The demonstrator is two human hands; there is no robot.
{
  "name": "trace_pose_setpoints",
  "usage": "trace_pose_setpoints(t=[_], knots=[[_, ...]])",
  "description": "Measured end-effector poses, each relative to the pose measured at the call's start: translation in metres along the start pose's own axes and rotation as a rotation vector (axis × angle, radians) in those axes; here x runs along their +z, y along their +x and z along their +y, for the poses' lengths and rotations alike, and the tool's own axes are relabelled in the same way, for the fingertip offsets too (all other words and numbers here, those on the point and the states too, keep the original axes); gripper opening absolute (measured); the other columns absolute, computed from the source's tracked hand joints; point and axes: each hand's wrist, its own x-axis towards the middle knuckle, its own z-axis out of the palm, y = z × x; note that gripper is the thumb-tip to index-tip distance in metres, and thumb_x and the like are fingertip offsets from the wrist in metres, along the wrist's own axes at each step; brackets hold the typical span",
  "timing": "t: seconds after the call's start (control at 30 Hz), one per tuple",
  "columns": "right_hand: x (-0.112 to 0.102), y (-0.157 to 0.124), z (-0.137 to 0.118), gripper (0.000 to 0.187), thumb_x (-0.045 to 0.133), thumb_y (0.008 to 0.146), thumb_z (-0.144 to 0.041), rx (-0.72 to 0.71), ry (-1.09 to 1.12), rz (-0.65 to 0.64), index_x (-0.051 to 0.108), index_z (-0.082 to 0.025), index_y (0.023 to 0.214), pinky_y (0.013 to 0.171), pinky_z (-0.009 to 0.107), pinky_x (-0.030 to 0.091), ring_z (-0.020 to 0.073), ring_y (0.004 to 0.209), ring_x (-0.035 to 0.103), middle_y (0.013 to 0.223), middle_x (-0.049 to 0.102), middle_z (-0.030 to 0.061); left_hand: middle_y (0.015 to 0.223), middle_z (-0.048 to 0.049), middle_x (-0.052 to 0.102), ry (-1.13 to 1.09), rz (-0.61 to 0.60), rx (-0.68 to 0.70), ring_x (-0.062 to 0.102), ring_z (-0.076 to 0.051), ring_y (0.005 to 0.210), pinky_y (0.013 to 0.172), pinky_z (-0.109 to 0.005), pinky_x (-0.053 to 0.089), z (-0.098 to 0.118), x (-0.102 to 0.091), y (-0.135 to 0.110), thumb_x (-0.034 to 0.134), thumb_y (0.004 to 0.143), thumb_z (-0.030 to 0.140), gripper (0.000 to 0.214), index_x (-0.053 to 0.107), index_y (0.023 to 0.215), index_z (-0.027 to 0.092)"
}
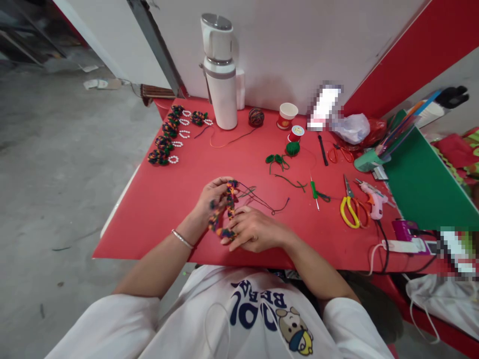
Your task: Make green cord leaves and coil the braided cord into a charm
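Both my hands hold a narrow multicoloured crocheted strip point(231, 199), dark with orange and purple flecks, curving in a loop above the front of the red table point(149, 219). My left hand point(214, 197) pinches its upper end between thumb and fingers. Lower down, the fingers of my right hand point(252, 229) close on the strip's lower end. A dark yarn tail point(262, 200) trails from the strip rightward over the table. Farther right lies a crochet hook with a green handle point(313, 189), beside a small bundle of dark yarn point(323, 197).
Finished multicoloured knitted pieces point(163, 143) with white bead loops line the back left. Behind stand a white thermos point(221, 85), a yarn ball point(256, 117) and a paper cup point(287, 115). Green yarn point(292, 148), yellow-and-orange scissors point(350, 209) and a pink glue gun point(376, 202) lie rightward.
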Motion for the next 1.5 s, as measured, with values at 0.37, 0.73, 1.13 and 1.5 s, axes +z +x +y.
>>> trace_pose_setpoints(t=[0.37,0.73,1.13,1.5], knots=[[-0.009,-0.011,-0.019,0.026,0.062,0.078,-0.013,0.039,-0.182,-0.092,0.082,-0.029,0.085,0.125,0.058,0.022,0.0283,0.138,0.057,0.125,0.079,-0.0019,0.071,-0.0034,0.074,0.035,-0.025,0.204,0.068,-0.014,0.051,0.04,-0.016,0.049,0.021,0.002,-0.005,0.084,0.063,0.016,0.025,0.071,0.085,0.014],[-0.057,-0.003,0.0,0.021,0.056,0.097,-0.021,0.668,0.48,0.754,0.07,-0.021,0.113,0.067,0.026,0.059,0.0099,0.062,0.066,0.103,0.079,0.0062,0.067,-0.004,0.073,0.363,-0.415,0.314,0.07,-0.016,0.05,0.047,-0.023,0.057,0.052,0.034,-0.015,0.096,0.061,0.033,0.037,0.078,0.086,0.013],[-0.027,-0.005,0.004,0.054,0.024,0.114,-0.037,1.002,1.501,0.387,0.066,-0.011,0.091,0.027,0.011,0.014,0.001,0.03,0.017,0.059,0.065,0.0008,0.074,-0.0067,0.078,0.34,-0.493,0.393,0.072,-0.016,0.062,0.06,-0.025,0.059,0.031,0.042,-0.009,0.099,0.061,0.039,0.035,0.083,0.083,0.016],[-0.031,0.004,0.016,0.027,0.084,0.082,-0.02,0.753,1.448,1.112,0.058,-0.017,0.081,0.033,0.008,0.015,-0.0009,0.039,0.032,0.057,0.052,-0.0105,0.08,-0.0064,0.074,0.421,-0.518,0.517,0.069,-0.017,0.075,0.071,-0.029,0.057,0.018,0.034,-0.019,0.096,0.066,0.038,0.024,0.085,0.08,0.022]])
